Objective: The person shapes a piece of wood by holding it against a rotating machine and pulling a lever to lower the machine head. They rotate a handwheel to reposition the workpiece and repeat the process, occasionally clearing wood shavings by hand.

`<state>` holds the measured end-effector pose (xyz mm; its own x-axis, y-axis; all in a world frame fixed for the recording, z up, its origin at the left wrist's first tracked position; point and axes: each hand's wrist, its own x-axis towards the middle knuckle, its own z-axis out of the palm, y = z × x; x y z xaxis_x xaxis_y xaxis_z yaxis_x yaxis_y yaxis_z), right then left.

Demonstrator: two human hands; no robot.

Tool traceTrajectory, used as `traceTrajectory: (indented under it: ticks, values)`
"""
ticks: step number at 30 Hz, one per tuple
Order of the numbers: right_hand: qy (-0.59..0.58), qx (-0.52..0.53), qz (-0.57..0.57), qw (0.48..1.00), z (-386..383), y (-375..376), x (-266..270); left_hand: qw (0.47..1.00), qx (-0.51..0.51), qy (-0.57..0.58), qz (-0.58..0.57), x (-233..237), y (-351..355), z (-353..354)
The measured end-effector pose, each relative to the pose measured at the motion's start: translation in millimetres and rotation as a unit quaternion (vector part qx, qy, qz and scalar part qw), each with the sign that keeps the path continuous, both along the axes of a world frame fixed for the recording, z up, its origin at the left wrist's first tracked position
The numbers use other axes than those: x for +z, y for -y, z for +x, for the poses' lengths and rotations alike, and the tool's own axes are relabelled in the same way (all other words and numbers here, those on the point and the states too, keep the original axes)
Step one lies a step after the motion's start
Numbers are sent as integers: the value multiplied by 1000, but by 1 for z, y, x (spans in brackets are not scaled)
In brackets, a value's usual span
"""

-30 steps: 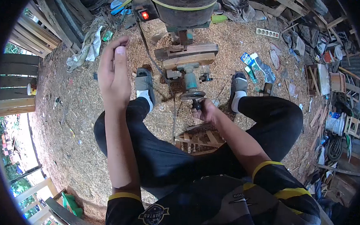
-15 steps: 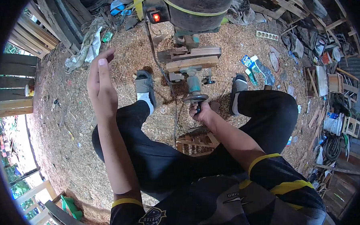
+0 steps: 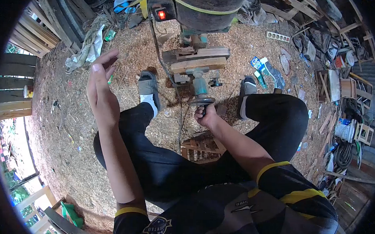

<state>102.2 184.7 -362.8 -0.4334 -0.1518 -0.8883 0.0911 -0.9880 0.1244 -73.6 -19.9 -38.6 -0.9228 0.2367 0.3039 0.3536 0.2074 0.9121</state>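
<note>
My right hand [image 3: 206,115] is wrapped round the black handle of a round handwheel [image 3: 201,101]. The wheel sits on a green metal shaft housing [image 3: 200,86] that runs up to a wooden block [image 3: 199,66]. Behind the block are stacked boards and a dark drum-shaped machine body [image 3: 204,11] with a yellow band. My left hand [image 3: 104,88] is raised in the air to the left, holding nothing, its fingers extended and the thumb along them. It touches no object.
A lit red switch [image 3: 161,14] glows on a box beside the drum, with a cable [image 3: 155,40] hanging down. Wood shavings cover the ground. A power strip [image 3: 277,36] and blue packaging [image 3: 274,73] lie to the right. Below the wheel rests a small slatted wooden piece [image 3: 200,149].
The camera view has shifted slightly. My left hand is a little lower, with its fingers leaning further right. My right hand stays on the handwheel handle.
</note>
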Motion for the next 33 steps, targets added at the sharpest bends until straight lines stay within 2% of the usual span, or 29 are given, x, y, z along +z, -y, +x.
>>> traceTrajectory:
  ticks: [8, 12, 15, 19, 22, 28, 33]
  values:
    - [-77, 38, -68, 994, 8, -13, 6, 1000, 12, 20, -18, 8, -9, 2]
    - [-32, 87, -9, 996, 9, -21, 16, 1000, 4, 23, -21, 6, -16, 2]
    - [-14, 94, -52, 994, 12, -36, 20, 1000, -2, 17, -26, 5, -19, 1]
    - [-57, 152, -13, 987, 17, -40, 21, 999, -2, 17, -30, 7, -29, 5]
    - [-31, 156, 4, 987, 15, -39, 16, 1000, 17, -2, -17, 8, -43, 10]
    - [-31, 148, -50, 987, 16, -51, 12, 994, 32, -102, -37, 1, -56, 6]
    - [-48, 145, -82, 985, 19, -59, 4, 993, 43, -91, -53, 0, -53, 1]
